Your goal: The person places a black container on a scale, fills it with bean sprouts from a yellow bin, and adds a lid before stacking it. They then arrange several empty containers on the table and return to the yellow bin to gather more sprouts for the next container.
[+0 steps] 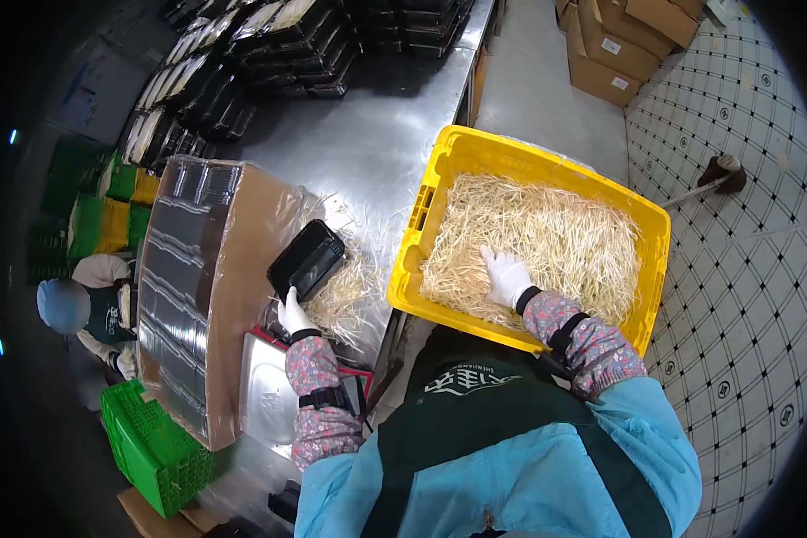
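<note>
My left hand [296, 316], in a white glove, grips a black plastic tray [307, 260] by its near edge. The tray is tilted and nothing shows inside it. My right hand [507, 278], also gloved, is in the heap of pale, thin sprouts [556, 238] filling the yellow crate [533, 151]. Its fingers curl into the strands near the crate's left side, with their tips partly hidden. Loose sprouts lie on the metal table beside the black tray. Close to my left forearm sits a weighing scale [267, 387] with a silver plate and red edge.
A cardboard box [242, 296] of stacked black trays stands left of my left hand. Packed black trays [296, 45] are piled on the metal table [394, 99]. A green crate [152, 448] stands at lower left, near a co-worker [103, 300]. Cartons [619, 54] stand at upper right.
</note>
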A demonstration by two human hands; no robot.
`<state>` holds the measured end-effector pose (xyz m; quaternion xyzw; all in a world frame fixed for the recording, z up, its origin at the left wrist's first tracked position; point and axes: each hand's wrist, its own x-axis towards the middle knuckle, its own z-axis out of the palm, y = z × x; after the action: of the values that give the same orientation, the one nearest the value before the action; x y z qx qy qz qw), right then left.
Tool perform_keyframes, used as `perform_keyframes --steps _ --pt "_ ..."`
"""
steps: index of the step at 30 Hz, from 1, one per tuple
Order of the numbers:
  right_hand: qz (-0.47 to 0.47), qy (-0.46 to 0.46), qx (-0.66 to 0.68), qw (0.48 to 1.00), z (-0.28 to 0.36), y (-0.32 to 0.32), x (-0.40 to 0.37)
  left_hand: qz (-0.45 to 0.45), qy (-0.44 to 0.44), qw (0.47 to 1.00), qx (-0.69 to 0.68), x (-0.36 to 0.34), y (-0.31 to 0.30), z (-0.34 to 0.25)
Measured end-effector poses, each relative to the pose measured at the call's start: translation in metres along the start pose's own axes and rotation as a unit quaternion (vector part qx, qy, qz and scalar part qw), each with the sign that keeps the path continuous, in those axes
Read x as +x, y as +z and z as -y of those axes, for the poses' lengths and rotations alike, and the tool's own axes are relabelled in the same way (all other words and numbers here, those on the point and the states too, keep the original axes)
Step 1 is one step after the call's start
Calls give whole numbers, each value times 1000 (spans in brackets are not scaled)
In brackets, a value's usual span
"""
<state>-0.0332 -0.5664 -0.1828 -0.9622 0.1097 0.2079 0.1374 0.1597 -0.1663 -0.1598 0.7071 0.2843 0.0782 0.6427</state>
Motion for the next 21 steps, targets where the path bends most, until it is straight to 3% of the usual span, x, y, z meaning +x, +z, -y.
perform_keyframes --steps 2,5,9,13,16,17,20,21 --pt "-42 -31 -4 999 1 5 -7 -29 16 999 26 24 -5 28" --pt "-97 -71 67 990 -12 14 -8 -86 50 986 -132 16 3 28" --pt "-26 -16 207 978 -15 -20 -20 -125 71 976 -165 -34 2 -29" --pt "24 -20 154 988 -18 -9 -14 -80 34 959 -268 -53 -6 -42" --pt "1 -79 330 941 -31 -8 -1 -62 53 959 -273 -82 -11 -65" --pt "-48 -107 369 922 -43 15 18 -57 82 961 -258 -91 -11 -72" --pt "4 -152 529 835 -6 -70 -7 -68 168 962 -204 -111 -8 -102" --pt "-43 -211 499 839 -3 -67 7 -61 228 961 -141 -103 -11 -98"
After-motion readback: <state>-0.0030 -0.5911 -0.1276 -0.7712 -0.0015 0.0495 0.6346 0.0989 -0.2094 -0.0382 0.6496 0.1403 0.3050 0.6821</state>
